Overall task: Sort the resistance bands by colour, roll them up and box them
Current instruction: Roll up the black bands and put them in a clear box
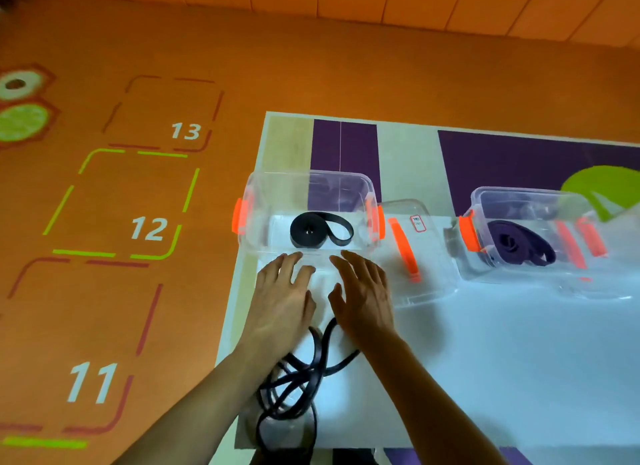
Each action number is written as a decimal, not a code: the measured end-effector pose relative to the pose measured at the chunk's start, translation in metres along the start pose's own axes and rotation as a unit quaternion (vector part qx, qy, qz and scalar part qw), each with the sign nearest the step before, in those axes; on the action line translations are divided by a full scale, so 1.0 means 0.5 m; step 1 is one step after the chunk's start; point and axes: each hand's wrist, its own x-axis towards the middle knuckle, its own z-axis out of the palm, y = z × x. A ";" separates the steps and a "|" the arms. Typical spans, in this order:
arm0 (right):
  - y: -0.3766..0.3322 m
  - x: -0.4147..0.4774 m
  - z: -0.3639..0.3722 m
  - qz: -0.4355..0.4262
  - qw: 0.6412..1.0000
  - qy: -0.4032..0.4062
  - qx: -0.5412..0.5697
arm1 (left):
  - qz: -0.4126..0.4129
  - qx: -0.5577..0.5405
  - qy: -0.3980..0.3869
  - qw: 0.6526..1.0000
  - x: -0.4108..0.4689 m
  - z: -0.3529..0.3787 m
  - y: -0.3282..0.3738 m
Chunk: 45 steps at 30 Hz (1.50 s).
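Both grips released: left hand (282, 291) and right hand (363, 291) flat, palms down, fingers spread, holding nothing. Side by side, fingertips at near wall of left clear box (308, 178); contact cannot be told. One rolled black band (320, 229) lies inside that box. Loose black bands (298, 374) tangled between the forearms on the white sheet (485, 360), near its left edge. Clear lid (429, 274) just right of the right hand. Right clear box (519, 196) holds purple bands (519, 244). Open sheet to the right; orange floor (104, 204) to the left.
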 end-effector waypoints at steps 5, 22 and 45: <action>0.024 -0.123 0.007 0.030 0.995 -0.098 0.004 | -0.017 -0.004 -0.044 0.999 -0.126 0.068 0.059; 0.111 -0.335 -0.005 0.027 0.969 -0.240 0.041 | -0.200 0.087 -0.085 0.972 -0.359 0.245 0.086; 0.157 -0.272 -0.420 0.164 0.958 -0.042 0.232 | -0.079 -0.120 -0.208 0.967 -0.151 -0.020 0.218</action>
